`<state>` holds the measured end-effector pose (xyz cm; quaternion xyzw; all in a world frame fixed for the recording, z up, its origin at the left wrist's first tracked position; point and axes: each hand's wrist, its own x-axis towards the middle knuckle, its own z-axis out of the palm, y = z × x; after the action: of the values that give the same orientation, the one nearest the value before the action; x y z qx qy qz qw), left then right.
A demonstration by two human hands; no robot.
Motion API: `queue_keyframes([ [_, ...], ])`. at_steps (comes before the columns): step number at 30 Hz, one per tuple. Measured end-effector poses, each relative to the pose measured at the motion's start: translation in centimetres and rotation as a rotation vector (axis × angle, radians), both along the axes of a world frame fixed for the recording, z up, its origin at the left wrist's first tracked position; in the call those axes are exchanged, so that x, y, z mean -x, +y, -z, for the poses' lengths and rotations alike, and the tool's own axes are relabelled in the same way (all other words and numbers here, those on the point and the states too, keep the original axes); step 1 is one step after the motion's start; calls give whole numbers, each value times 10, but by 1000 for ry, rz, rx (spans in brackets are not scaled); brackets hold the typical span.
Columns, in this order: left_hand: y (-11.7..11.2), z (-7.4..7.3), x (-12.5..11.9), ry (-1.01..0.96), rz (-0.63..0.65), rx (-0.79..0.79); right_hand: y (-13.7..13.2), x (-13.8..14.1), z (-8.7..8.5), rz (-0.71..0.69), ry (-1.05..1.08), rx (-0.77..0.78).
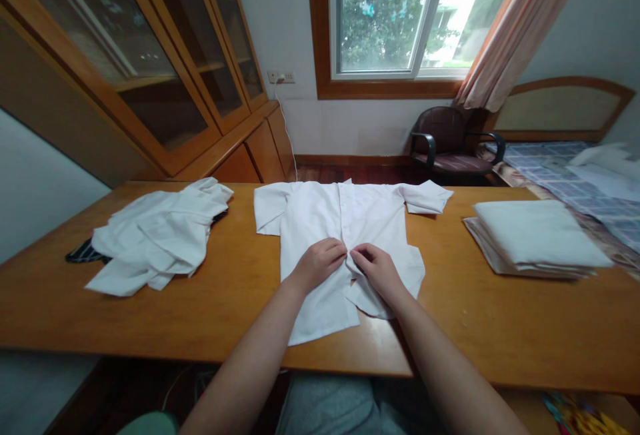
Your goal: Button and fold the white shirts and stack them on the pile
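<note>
A white short-sleeved shirt (315, 222) lies spread on the wooden table (240, 315), its collar end at the far edge and its sleeves out to both sides. My left hand (323, 262) rests on the front with its fingers closed at the button placket. Just right of it, my right hand (375, 268) pinches the other front edge, fingertips almost meeting the left ones. Below the hands the two front panels part, and the right one is rumpled. Whether a button is between my fingertips is hidden.
A crumpled heap of white clothes (160, 228) lies at the left, with dark striped cloth under it. At the right sits a folded white stack (540, 235). Beyond the table stand a glass-door cabinet (190, 42), an armchair (450, 138) and a bed (560, 168).
</note>
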<state>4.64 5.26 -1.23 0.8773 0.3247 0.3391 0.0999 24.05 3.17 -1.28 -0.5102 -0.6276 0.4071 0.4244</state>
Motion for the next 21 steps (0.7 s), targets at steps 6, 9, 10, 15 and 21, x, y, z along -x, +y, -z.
queue_keyframes([
  [6, 0, -2, 0, -43, 17, 109, 0, 1, -1, 9, -29, 21],
  [9, 0, -1, -1, -61, 3, 147, 0, 1, -1, 9, -32, 19],
  [10, -1, -2, -1, -69, -5, 159, 0, 1, 0, 7, -32, 17],
  [15, -5, -4, -1, -112, -60, 209, 0, 3, 5, 16, -46, -11],
  [21, -5, -5, -1, -191, -130, 303, 0, 5, 10, 35, -96, -67],
])
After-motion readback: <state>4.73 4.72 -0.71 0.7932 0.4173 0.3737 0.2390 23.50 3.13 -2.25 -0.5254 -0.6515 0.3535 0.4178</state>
